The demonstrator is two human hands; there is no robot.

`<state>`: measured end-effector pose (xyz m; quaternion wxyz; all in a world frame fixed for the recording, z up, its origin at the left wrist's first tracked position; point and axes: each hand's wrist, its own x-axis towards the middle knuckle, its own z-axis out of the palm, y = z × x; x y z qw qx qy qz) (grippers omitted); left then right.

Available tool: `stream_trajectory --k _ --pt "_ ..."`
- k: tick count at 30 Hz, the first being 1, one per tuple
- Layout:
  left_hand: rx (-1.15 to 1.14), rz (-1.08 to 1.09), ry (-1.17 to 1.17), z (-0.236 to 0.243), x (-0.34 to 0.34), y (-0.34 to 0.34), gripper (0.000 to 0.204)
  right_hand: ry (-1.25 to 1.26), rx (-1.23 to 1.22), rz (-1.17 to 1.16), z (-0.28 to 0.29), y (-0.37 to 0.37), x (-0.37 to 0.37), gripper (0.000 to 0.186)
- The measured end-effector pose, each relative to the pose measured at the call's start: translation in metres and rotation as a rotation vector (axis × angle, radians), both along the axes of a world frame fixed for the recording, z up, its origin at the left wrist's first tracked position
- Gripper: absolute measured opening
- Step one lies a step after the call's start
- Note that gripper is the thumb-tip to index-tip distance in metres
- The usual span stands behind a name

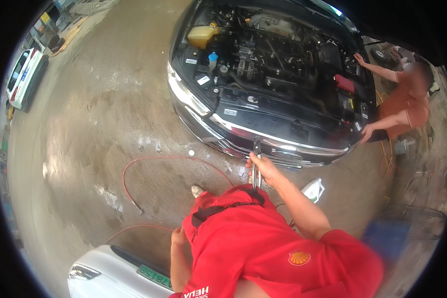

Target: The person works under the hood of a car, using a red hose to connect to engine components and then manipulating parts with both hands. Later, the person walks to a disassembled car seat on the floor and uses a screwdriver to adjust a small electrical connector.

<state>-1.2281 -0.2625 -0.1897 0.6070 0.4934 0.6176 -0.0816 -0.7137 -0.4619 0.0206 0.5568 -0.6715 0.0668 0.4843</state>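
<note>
My right hand (260, 166) grips a metal plier-like tool (257, 173) with a dark upper end, held upright in front of the black car's chrome-trimmed front (278, 139). The car's engine bay (270, 59) is open, with a pale yellowish reservoir (202, 35) at its left and a red cover (344, 83) at its right. My left hand (179, 235) hangs low beside my red shirt (253, 248); its fingers are mostly hidden.
A co-worker (409, 102) leans at the car's right side, both hands on its edge. A red hose (149, 158) loops across the concrete floor (84, 149). A white jug (313, 189) stands right of me, a blue bin (385, 241) farther right. White cars stand lower left (89, 280) and far left (27, 74).
</note>
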Motion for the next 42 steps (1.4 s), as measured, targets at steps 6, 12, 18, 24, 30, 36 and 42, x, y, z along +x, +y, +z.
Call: stream_trajectory --k 6,12,18,24,30,36,42 --pt "-0.013 0.145 0.069 0.017 -0.075 0.096 0.034 0.018 0.037 0.019 0.0 0.113 -0.045 0.048" --pt "0.105 0.138 0.082 0.028 -0.1 0.166 0.033 -0.002 0.083 0.068 0.001 0.203 -0.057 0.038" --pt "0.107 0.233 -0.038 0.005 -0.084 0.161 0.034 -0.043 -0.003 0.096 0.009 0.282 -0.037 0.039" --pt "0.011 0.334 -0.145 -0.019 -0.055 0.199 0.044 -0.068 -0.002 0.103 0.001 0.385 0.002 0.04" --pt "-0.022 0.37 0.128 0.007 -0.055 0.286 0.041 -0.093 0.034 0.14 -0.013 0.512 0.057 0.036" --pt "0.183 0.462 -0.183 0.039 0.039 0.436 0.025 0.189 0.393 0.068 -0.007 0.622 0.094 0.012" --pt "0.258 0.081 0.12 0.035 0.086 0.486 0.061 -0.209 0.114 0.267 0.016 0.638 0.102 0.042"
